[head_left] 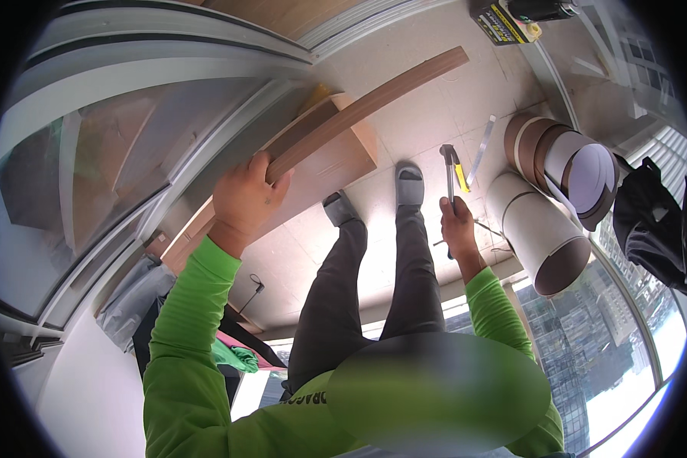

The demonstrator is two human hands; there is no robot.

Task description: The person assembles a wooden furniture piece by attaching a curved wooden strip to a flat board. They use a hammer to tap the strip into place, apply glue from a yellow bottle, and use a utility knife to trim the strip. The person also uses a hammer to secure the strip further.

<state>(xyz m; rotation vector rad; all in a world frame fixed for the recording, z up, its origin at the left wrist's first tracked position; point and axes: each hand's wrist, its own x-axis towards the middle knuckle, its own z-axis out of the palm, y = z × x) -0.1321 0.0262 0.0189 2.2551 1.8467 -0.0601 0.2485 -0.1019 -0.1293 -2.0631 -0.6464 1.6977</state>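
My left hand (248,200) is closed around the near end of a long, narrow brown wood-look strip (374,108). The strip slants away to the far right, above a large brown box-like panel piece (320,172). My right hand (458,223) grips a hammer (449,179) by its handle, with the head pointing away from me. Just beyond that hand, a yellow-and-black tool (462,177) lies on the floor, its kind unclear. A thin metal ruler-like strip (482,149) rests beside it.
Rolls of white-and-brown sheet (538,233) lie at the right, near a black bag (656,221). A yellow-and-black box (504,23) stands at the far right. Glass sliding doors (130,153) flank the left, with grey plastic sheeting (133,301) below. A black cable (256,284) lies near my feet.
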